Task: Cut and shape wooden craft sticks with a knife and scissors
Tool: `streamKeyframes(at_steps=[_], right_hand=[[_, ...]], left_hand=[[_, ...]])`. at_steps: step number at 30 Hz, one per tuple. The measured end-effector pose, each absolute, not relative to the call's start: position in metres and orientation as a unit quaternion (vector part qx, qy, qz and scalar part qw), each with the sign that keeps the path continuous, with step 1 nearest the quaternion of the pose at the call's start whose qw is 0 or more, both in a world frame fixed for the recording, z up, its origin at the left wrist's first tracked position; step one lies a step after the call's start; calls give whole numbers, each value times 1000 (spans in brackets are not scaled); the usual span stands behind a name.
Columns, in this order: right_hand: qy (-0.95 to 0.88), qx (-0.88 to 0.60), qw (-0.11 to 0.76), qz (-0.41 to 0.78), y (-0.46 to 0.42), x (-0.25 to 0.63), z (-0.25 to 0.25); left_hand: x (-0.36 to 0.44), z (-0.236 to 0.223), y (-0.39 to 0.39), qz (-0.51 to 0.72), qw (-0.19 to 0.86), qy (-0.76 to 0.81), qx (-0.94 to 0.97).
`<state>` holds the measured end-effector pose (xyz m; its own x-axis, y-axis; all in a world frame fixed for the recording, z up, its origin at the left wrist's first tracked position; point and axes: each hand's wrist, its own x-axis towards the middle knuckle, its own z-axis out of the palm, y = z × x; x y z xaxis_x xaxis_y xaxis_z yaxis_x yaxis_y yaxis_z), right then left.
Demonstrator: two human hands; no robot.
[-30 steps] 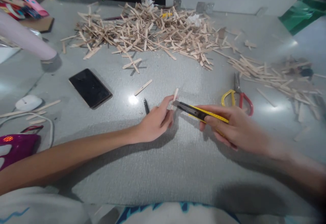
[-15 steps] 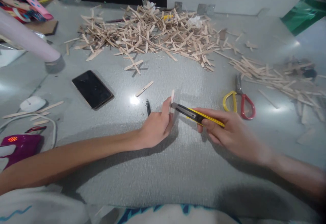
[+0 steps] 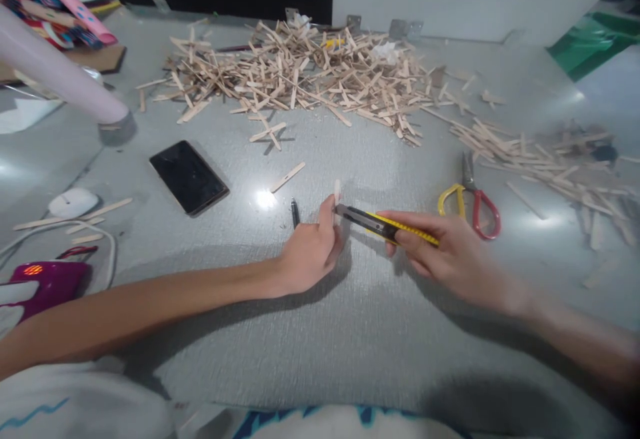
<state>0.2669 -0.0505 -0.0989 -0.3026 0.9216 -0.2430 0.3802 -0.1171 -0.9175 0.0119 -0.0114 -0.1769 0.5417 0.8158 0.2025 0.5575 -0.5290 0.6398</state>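
With the smartphone (image 3: pixel 189 177) as the landmark, the left hand (image 3: pixel 309 254) is to its right and nearer the wearer. Its fingers pinch a short wooden stick (image 3: pixel 337 190), which points up and away from the hand; the stick's lower part is hidden. The right hand (image 3: pixel 453 259), farther right of the smartphone, has its fingers wrapped round a yellow-and-black utility knife (image 3: pixel 387 226). The blade points left, its end at the stick beside the left fingertips; whether it touches is too small to tell.

A black pen (image 3: pixel 295 212) and a loose stick (image 3: pixel 287 177) lie right of the smartphone. Scissors (image 3: pixel 469 189) with one yellow and one red handle lie well to its right. The big heap of sticks (image 3: pixel 300 82) spreads beyond and to its right. Left of it are a white mouse (image 3: pixel 73 203) and, nearer the wearer, a purple device (image 3: pixel 55 284).
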Motion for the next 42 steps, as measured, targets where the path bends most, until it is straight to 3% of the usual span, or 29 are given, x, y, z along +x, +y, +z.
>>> streamKeyframes(at_steps=[4, 13, 19, 24, 28, 32, 37, 42], right_hand=[[-607, -529, 293, 516, -65, 255, -116], [-632, -526, 230, 521, -38, 271, -90], [-639, -518, 260, 505, -51, 268, -105], [-643, -522, 208, 521, -39, 276, -94], [-685, -544, 177, 451, -29, 282, -92], [-653, -559, 145, 490, -27, 286, -95], [-663, -554, 148, 481, -29, 286, -95], [-646, -567, 153, 487, -23, 305, -85]], left_hand=[[11, -175, -11, 220, 280, 436, 827], [13, -176, -12, 249, 246, 408, 843], [12, -175, -11, 247, 275, 412, 833], [12, -162, -8, 259, 414, 392, 780], [10, -152, -1, 274, 563, 361, 691], [9, -145, 10, 209, 668, 303, 647], [13, -141, 16, 149, 722, 265, 622], [10, -147, 21, 242, 733, 270, 576]])
